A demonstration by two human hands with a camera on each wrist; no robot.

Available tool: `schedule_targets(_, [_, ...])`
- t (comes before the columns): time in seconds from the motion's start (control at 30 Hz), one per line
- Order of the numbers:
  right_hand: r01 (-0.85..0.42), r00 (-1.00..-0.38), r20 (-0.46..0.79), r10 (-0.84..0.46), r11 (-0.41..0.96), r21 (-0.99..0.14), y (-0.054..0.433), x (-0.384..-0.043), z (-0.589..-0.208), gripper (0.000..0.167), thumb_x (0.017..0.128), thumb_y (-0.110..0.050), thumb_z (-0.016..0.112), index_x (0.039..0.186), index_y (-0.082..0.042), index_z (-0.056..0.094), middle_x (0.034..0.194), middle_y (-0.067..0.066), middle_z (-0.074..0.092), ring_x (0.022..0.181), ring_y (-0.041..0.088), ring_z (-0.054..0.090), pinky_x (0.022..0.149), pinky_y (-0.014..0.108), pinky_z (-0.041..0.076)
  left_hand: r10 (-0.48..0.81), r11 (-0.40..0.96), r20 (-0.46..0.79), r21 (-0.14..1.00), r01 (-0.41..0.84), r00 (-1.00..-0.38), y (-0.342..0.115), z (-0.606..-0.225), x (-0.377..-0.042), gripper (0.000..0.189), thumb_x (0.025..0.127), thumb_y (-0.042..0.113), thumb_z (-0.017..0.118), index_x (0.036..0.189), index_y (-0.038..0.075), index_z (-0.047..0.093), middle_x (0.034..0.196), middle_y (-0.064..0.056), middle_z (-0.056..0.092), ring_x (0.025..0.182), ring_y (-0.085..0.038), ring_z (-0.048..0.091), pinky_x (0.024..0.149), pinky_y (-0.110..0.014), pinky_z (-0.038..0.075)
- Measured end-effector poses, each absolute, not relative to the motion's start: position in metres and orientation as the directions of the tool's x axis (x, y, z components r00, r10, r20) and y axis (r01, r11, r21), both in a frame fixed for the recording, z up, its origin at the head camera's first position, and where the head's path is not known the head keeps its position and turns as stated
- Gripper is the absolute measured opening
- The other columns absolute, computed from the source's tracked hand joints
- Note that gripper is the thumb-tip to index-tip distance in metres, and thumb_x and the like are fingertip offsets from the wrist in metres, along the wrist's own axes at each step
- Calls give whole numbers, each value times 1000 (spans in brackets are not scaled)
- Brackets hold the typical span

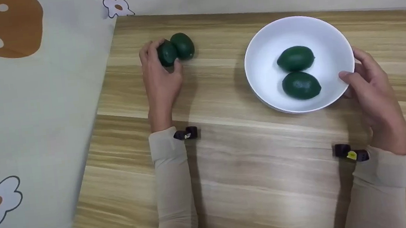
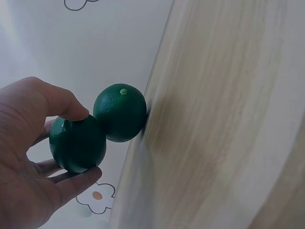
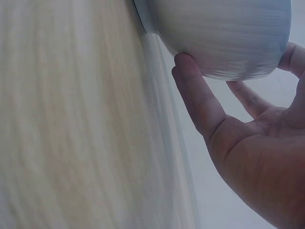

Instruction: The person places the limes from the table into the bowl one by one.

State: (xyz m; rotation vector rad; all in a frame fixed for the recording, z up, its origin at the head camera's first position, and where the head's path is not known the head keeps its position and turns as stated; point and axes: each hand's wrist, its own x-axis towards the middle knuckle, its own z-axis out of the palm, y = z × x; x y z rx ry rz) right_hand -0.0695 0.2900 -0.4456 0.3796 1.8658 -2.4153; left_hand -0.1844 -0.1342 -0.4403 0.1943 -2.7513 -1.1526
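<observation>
Head view: left hand (image 1: 161, 74) pinches one lime (image 1: 166, 54) near the table's (image 1: 238, 156) far left corner, second lime (image 1: 183, 46) just beside it; right hand (image 1: 378, 90) grips the white bowl (image 1: 263, 65), thumb over the rim, two more limes (image 1: 301, 85) inside. Left wrist view: thumb and fingers on opposite sides of the held lime. Guess: firm, light, smooth enough to slip; take it round the middle. Right wrist view: fingers against the bowl's curved wall. Likely stiff, slick; hold rim plus wall.
</observation>
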Motion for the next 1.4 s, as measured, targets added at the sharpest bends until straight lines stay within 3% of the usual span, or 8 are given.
schedule_targets(0.63, [260,-951,-286,118,-199,-945,287,-70,-442,54,103,-6,60,155,-21,51,137,2,62,96,13,76,74,25,65,-179,698,79,713,-70,-981,-131,-432,-182,57,96,19,74,149,22,52,165,-7,36,154,-19,41,129,-31,31])
schedule_targets(1.03, [228,-961,-257,103,-228,-946,287,-70,-445,52,102,-2,60,152,-17,53,130,3,67,91,14,78,71,25,65,-160,682,133,731,-12,-978,-130,-430,-180,56,95,17,73,147,20,54,165,-10,38,153,-21,43,126,-29,31])
schedule_targets(1.4, [235,-961,-262,89,-241,-942,289,-70,-444,53,103,-2,60,153,-17,52,135,3,65,95,15,78,74,27,65,-142,671,136,741,5,-981,-124,-424,-180,55,96,18,73,147,21,53,159,-5,42,149,-17,45,125,-29,35])
